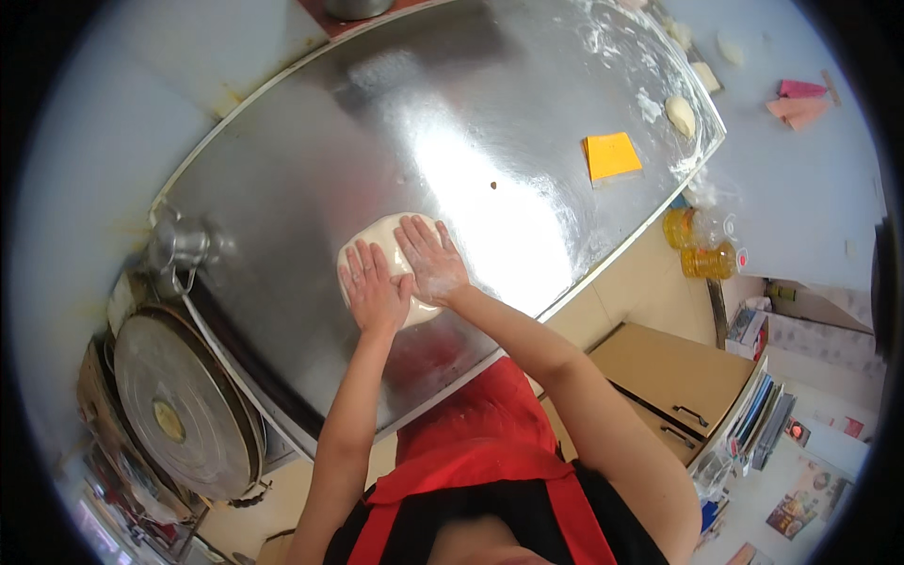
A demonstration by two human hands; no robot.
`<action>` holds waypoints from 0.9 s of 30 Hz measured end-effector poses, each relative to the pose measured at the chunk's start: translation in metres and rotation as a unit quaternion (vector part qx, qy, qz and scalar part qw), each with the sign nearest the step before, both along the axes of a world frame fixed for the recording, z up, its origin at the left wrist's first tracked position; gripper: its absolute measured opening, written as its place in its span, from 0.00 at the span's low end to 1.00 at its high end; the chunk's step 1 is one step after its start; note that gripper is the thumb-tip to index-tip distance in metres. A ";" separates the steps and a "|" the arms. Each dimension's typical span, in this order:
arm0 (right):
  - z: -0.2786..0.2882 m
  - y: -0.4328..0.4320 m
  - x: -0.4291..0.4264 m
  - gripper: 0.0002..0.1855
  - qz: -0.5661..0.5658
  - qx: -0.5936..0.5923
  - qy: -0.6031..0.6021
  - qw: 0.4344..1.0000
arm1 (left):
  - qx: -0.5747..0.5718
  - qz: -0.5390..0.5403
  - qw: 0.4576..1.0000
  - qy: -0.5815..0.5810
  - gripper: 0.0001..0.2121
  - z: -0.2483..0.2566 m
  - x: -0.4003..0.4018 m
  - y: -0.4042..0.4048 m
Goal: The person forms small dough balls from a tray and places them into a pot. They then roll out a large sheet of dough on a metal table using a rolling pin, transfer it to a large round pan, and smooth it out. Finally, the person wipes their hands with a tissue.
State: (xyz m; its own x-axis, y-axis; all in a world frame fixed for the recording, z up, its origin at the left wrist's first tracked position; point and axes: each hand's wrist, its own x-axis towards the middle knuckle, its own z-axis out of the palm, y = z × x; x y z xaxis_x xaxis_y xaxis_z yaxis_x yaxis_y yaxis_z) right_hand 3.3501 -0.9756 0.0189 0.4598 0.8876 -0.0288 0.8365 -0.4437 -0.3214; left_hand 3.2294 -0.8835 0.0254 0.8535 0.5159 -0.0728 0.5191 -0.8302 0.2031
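A flat, rounded sheet of pale dough lies on a shiny metal worktable. My left hand presses flat on the left part of the dough, its fingers slightly apart. On the right part of the dough lies my right hand, palm down, fingers spread and dusted whitish. The thumb of my left hand meets or nearly meets the right hand. Neither hand grips anything; the dough beneath the palms is hidden.
A metal pot stands at the table's left corner, near a round griddle plate. Farther right are an orange card, a small dough lump and scattered flour. Beyond the right edge are bottles of yellow oil and a brown cabinet.
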 end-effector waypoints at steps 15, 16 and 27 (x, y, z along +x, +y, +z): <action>-0.002 0.080 0.055 0.36 0.108 -0.003 -0.007 0.994 | -0.067 0.082 0.992 -0.068 0.35 0.001 0.074 0.040; -0.006 0.084 0.058 0.38 0.106 0.024 0.006 0.994 | -0.040 0.088 0.994 -0.047 0.36 -0.002 0.079 0.048; -0.010 -0.013 0.045 0.38 0.097 0.012 0.065 0.993 | -0.051 0.092 0.994 0.016 0.36 0.000 0.020 -0.024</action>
State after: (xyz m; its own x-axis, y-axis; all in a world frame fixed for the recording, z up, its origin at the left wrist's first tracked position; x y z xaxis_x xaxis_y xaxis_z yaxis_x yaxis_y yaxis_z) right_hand 3.3952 -0.9885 0.0087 0.2744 0.9601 -0.0546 0.8566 -0.2698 -0.4398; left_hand 3.2498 -0.9072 0.0250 0.7420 0.6516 -0.1574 0.6676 -0.6968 0.2624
